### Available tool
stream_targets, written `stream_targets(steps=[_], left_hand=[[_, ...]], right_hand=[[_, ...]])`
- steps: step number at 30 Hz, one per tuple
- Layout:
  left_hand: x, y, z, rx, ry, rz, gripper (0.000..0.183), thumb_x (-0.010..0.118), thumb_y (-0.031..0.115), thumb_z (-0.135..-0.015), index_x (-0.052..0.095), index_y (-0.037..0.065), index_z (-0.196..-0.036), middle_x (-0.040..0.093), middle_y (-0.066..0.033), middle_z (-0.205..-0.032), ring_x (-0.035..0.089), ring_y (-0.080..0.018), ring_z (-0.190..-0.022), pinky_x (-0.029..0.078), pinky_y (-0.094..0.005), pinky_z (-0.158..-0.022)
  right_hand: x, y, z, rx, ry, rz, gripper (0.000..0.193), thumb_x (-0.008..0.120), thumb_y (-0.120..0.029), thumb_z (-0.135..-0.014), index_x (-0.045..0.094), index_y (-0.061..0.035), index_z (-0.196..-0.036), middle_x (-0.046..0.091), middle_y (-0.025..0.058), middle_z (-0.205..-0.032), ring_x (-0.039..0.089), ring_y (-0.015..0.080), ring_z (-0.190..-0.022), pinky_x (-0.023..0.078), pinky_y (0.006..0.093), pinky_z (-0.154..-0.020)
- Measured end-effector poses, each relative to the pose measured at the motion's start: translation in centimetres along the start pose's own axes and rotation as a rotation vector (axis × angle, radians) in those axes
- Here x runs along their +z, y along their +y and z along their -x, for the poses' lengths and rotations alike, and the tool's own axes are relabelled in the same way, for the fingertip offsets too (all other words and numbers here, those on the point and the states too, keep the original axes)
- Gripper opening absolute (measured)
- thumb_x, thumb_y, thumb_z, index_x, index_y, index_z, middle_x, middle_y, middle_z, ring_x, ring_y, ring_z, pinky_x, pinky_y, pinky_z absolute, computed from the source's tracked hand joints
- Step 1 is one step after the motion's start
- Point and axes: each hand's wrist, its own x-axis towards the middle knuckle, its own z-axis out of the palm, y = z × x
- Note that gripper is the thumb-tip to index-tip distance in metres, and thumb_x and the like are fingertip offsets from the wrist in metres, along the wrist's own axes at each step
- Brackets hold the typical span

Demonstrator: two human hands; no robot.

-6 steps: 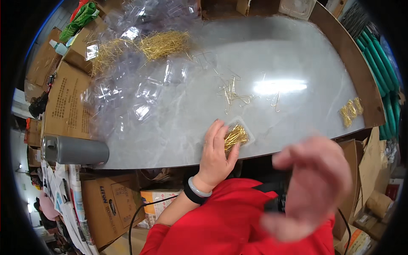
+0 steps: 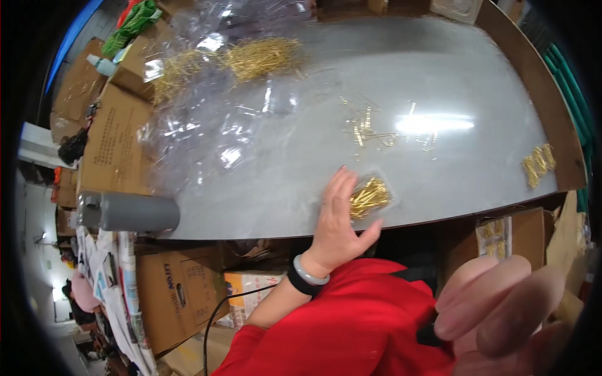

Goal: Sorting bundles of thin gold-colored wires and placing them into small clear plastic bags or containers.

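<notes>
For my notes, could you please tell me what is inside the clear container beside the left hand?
Thin golden pieces lie heaped in the clear container; the left hand covers its left edge, hiding anything there.

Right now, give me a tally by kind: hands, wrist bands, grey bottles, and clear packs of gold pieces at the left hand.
Hands: 2 (left hand, right hand)
Wrist bands: 2 (pale bracelet, black band)
Grey bottle: 1
Clear pack of gold pieces: 1
Total: 6

Plain red top (image 2: 338,323), red left sleeve (image 2: 246,346) ending above the forearm, ungloved left hand (image 2: 340,219), rounded pale-grey bangle (image 2: 307,274), black wristband (image 2: 301,286) just beside it, ungloved right hand (image 2: 501,307).
</notes>
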Motion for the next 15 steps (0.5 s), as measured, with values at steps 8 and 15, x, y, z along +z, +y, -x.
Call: stream_targets(steps=[8,15], left_hand=[[-0.1,-1.6,0.7,-0.099,-0.096,0.243,0.103,0.078,-0.001,-0.075,0.016,0.001,-0.157,0.034,-0.0208,-0.155,0.033,-0.0325,-0.147,0.023,-0.045,-0.122],[0.5,-1.7,1.2,-0.105,0.015,0.222,0.104,0.082,0.009,-0.076,0.018,-0.001,-0.157,0.043,-0.0232,-0.149,0.044,-0.0358,-0.139,0.038,-0.0415,-0.114]], right_hand=[[3.4,-0.1,-4.5,-0.329,0.071,-0.352,0.06,0.073,-0.028,-0.08,0.05,0.001,-0.126,0.056,0.0141,-0.106,0.057,0.0267,-0.095,0.048,0.0374,-0.082],[1.1,0.7,-3.9,-0.405,0.183,-0.282,0.075,0.079,-0.018,-0.074,0.044,0.0026,-0.137,0.053,0.0173,-0.124,0.054,0.0295,-0.114,0.044,0.0401,-0.097]])
